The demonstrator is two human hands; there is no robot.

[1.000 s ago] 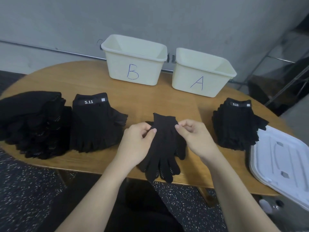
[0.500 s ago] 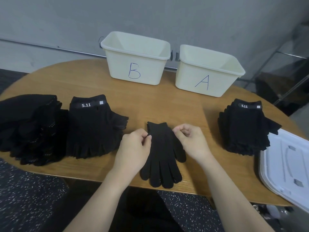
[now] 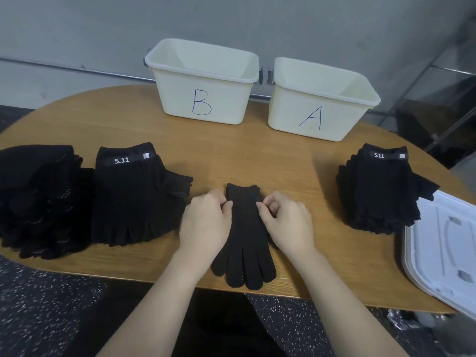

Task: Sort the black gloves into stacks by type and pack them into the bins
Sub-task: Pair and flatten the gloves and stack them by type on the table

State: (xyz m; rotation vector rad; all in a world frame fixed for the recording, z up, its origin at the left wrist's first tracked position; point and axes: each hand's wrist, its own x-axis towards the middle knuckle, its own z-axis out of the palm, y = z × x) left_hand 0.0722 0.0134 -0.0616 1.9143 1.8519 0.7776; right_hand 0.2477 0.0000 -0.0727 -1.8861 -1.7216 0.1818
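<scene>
item: black knit full-finger glove (image 3: 244, 233), flat at near-centre of oval wooden table (image 3: 270, 161); left hand (image 3: 204, 222) and right hand (image 3: 286, 220) pinch its cuff edges, likely squaring it to start a stack; cream plastic bins (image 3: 203, 81) far

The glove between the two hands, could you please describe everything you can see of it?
The glove is a black full-finger knit, looking soft and finely ribbed, with no label showing. It lies flat on the wooden table, cuff pointing toward the bins and fingertips at the near edge, one or two slightly over it. The left hand pinches its left side near the cuff and the right hand pinches the right side. It lies apart from the other glove stacks.
</scene>
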